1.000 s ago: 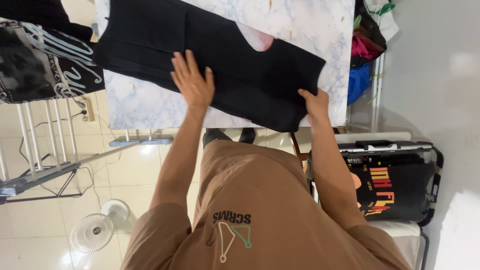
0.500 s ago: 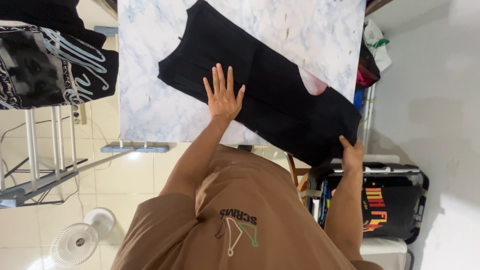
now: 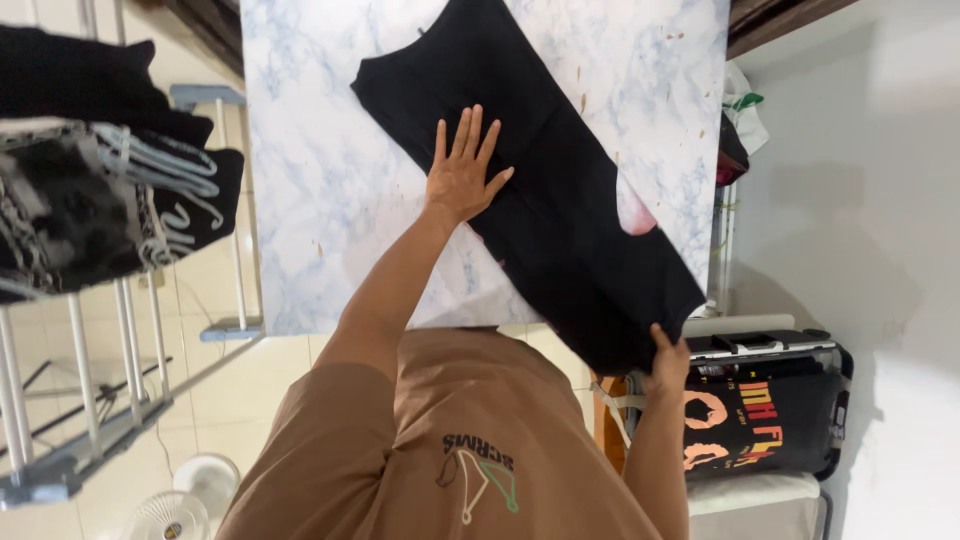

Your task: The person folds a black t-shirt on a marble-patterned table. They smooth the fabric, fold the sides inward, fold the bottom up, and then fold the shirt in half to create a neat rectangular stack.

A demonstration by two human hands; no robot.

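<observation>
The black garment (image 3: 540, 190) runs past the top edge; the right hand's (image 3: 668, 362) fingers hide beneath its corner.

Home laundry corner: white-and-blue marbled counter (image 3: 330, 180), metal drying rack (image 3: 90, 400) hung with black printed garments (image 3: 100, 200), cream tiled floor (image 3: 240, 380), small white floor fan (image 3: 165, 515).

I am finding the black garment (image 3: 540, 190) lying folded into a long band, running diagonally from the upper centre of the frame to the lower right, flat throughout, its lower right end overhanging the edge.
</observation>
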